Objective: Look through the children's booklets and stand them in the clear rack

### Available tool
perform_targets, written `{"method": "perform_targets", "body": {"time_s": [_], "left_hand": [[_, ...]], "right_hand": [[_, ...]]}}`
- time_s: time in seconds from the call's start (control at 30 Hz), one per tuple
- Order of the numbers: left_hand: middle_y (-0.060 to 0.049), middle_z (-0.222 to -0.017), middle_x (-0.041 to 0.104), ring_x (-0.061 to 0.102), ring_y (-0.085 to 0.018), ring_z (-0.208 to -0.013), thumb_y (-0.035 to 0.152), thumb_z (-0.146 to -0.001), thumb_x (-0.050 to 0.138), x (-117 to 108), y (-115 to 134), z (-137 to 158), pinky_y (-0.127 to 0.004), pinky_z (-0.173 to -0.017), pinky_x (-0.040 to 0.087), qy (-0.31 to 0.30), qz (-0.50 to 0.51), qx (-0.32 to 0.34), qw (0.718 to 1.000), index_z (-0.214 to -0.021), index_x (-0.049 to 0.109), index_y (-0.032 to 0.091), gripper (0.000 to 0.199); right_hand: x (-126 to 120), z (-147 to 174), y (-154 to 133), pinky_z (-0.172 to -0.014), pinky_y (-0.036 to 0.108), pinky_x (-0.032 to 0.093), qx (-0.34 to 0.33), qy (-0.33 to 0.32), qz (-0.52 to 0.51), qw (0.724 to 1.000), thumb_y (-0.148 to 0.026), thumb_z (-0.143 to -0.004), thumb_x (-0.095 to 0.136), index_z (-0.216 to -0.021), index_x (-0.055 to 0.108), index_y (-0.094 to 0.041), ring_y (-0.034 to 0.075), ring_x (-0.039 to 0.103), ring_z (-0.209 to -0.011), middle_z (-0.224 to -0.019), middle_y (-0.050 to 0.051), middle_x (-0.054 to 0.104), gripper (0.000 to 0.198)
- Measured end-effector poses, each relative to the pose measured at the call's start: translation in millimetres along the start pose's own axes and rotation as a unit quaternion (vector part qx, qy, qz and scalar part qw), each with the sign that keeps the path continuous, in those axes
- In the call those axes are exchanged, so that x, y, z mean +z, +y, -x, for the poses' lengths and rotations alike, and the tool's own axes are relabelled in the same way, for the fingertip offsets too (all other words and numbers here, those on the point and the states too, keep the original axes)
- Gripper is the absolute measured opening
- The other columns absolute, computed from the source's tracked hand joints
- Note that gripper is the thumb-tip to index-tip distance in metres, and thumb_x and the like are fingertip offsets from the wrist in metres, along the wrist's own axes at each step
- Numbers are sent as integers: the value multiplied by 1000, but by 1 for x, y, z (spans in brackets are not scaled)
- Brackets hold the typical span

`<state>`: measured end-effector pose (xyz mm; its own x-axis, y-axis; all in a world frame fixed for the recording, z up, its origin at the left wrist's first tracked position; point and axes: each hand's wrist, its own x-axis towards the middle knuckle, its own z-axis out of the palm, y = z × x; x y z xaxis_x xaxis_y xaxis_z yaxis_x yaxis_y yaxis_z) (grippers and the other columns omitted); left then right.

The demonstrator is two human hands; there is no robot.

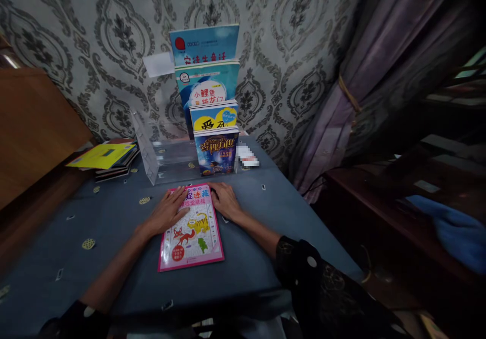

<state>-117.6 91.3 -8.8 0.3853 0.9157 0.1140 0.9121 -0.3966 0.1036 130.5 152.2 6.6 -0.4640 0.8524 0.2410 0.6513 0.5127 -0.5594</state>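
Observation:
A pink-bordered children's book (201,248) with a cartoon tiger and fox on its cover lies flat on the table. My left hand (169,211) rests on the upper left of that cover, fingers stretched out. At the book's upper right edge lies my right hand (225,201), its fingers extended and not wrapped around anything. Just behind the book stands a clear acrylic rack (146,149). Its right side holds a dark blue book (217,154), a yellow and blue book (203,119), a teal book (228,78) and a taller blue book (224,38), stepped upward toward the back.
A stack of books with a yellow one (99,156) on top lies at the left, by a brown wooden panel (34,131). The blue cloth-covered table (125,258) meets a patterned wall. A tied purple curtain (334,111) hangs right, above a dark red surface (364,187).

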Motion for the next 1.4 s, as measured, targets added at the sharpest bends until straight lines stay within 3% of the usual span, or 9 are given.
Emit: {"method": "perform_targets", "body": {"time_s": [0.5, 1.4], "left_hand": [[-9, -162, 31, 25, -25, -152, 56, -103, 30, -3, 7, -18, -50, -124, 18, -15, 25, 37, 999, -156, 31, 24, 62], [-9, -164, 27, 22, -24, -153, 59, -102, 26, -3, 34, -61, -49, -123, 18, -40, 38, 66, 996, -158, 24, 21, 68]], "right_hand": [[8, -7, 13, -105, 37, 43, -6, 17, -37, 999, -6, -89, 45, -135, 56, -17, 22, 63, -117, -123, 8, 72, 48], [12, -10, 19, -108, 41, 42, 15, 20, -67, 997, -8, -89, 42, -139, 51, -16, 23, 61, -121, -125, 9, 71, 52]]}}
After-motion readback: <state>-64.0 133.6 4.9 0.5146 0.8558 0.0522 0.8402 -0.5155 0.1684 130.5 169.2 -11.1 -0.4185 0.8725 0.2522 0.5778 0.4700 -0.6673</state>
